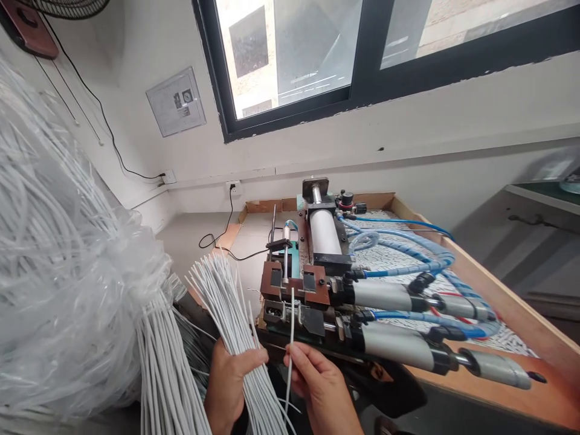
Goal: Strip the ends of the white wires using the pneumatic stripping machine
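Observation:
My left hand point(231, 377) is closed round a thick bundle of thin grey-white cables point(226, 308), which leans up and to the left. Between thumb and fingers of my right hand point(317, 383) is pinched a single cable point(291, 332) of the same sort. Its upper end reaches into the gap between the brown jaw blocks point(316, 285) of a pneumatic machine with several metal cylinders point(324, 232). Whether the cable touches the jaws I cannot tell. The lower part of the bundle runs out of view at the bottom edge.
More cables point(165, 368), partly wrapped in clear plastic point(136, 266), fill the left side. Blue air hoses point(408, 241) loop to the machine's right, over many small white offcuts point(385, 257) inside a wooden-edged tray point(471, 266). A black cord point(231, 202) runs from the wall socket.

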A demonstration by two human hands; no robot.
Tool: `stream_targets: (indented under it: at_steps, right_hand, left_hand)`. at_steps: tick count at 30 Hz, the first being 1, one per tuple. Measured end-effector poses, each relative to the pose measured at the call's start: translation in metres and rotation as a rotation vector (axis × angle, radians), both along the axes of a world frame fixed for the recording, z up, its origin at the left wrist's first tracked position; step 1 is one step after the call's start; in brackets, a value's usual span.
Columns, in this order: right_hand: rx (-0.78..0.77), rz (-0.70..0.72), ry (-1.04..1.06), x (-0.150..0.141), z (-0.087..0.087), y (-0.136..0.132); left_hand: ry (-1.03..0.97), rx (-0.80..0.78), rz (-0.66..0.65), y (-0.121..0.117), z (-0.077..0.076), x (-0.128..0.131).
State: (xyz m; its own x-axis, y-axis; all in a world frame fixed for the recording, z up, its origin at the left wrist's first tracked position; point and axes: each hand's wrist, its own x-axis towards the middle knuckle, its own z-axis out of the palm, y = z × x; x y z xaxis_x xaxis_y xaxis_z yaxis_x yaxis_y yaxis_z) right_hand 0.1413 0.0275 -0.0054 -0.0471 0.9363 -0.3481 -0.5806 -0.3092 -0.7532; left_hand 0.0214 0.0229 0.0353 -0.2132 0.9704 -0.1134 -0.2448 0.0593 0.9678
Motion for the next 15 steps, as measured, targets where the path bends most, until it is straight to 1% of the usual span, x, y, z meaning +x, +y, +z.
stream_targets:
  at_steps: [2,5,9,12,15]
  right_hand:
    - [-0.044,-0.017,0.083,0.001,0.002,0.001]
    - [-0.060,-0.005,0.173,0.003,0.008,0.006]
    - [-0.058,0.022,0.200,0.002,0.010,0.011]
    - [-0.021,0.069,0.176,-0.001,0.008,0.007]
    - [0.065,0.215,0.001,-0.004,0.005,0.000]
  left_hand:
    - [-0.014,-0.027,0.017,0.001,-0.001,-0.001]
    - [-0.055,-0.049,0.037,0.003,0.000,-0.001]
    - [-0.069,-0.020,0.067,0.004,0.004,0.000]
    - [-0.069,0.003,0.080,0.004,0.008,0.000]
    - [-0.060,0.055,0.058,0.003,0.010,-0.001]
